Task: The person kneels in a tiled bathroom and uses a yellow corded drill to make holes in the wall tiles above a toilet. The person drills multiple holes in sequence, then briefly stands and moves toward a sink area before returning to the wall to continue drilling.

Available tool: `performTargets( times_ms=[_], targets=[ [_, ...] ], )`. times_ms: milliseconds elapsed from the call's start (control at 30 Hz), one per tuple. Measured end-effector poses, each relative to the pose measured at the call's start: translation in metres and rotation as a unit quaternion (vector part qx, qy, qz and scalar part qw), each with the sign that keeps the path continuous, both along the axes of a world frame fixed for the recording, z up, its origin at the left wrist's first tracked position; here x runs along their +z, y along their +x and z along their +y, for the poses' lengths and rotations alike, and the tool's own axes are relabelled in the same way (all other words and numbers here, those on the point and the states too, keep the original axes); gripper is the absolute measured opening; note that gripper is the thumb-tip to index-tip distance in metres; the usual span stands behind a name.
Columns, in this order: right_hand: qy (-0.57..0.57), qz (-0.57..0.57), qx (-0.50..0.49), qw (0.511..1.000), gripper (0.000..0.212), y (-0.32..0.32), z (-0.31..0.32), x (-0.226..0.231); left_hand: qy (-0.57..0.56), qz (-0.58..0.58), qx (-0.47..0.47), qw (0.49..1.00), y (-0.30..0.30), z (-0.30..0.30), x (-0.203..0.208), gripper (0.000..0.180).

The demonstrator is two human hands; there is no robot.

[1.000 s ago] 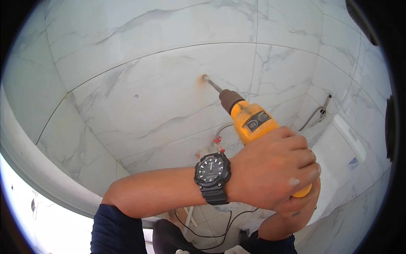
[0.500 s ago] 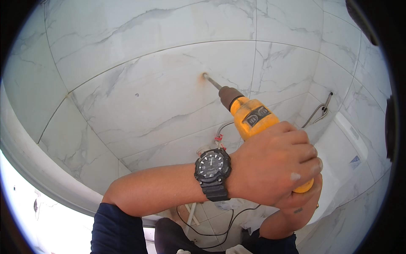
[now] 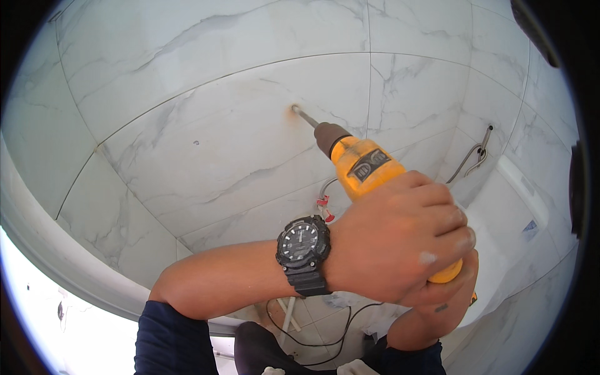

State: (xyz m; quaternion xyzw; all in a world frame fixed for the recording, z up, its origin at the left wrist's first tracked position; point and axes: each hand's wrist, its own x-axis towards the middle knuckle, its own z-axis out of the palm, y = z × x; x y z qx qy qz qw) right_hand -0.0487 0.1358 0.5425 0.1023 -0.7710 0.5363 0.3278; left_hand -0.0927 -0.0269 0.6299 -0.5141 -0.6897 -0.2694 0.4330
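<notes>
Drill (image 3: 369, 165) right of centre, bit (image 3: 306, 117) against wall (image 3: 244, 175), upper centre. Left hand (image 3: 394, 240) fingers (image 3: 447, 220) clamped over drill; right hand (image 3: 461, 290) fingers hidden, can't tell.

A yellow-orange rounded power drill (image 3: 367, 164) bears a black panel (image 3: 370, 165) with pale marks; its dull-brown cylindrical chuck (image 3: 330, 137) meets a slim grey metal bit (image 3: 306, 117). A rusty orange stain (image 3: 289, 117) tints the glossy white wall tiles (image 3: 219, 119), patterned with grey marble veining and thin dark joint lines. The chunky black wristwatch (image 3: 303, 247) has white hour marks; the fabric sleeve (image 3: 172, 340) is navy.
</notes>
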Motion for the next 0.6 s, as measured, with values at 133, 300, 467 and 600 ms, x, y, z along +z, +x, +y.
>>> performTargets(
  times_ms=[133, 300, 467, 600],
  targets=[
    [0.007, -0.008, 0.015, 1.000, 0.068, 0.002, 0.000, 0.002, 0.006, -0.005, -0.006, 1.000, 0.000, -0.001, 0.000, 0.033],
    [0.036, -0.015, 0.018, 0.999, 0.070, -0.001, 0.002, 0.009, 0.011, 0.000, -0.001, 1.000, 0.000, -0.001, 0.000, 0.033],
    [0.063, -0.001, 0.031, 0.998, 0.068, -0.008, 0.008, 0.007, 0.011, 0.000, -0.001, 1.000, 0.000, -0.002, 0.000, 0.033],
    [0.068, 0.015, 0.035, 0.997, 0.067, -0.009, 0.008, 0.004, 0.012, -0.004, 0.004, 1.000, 0.000, -0.002, 0.000, 0.032]
  ],
)
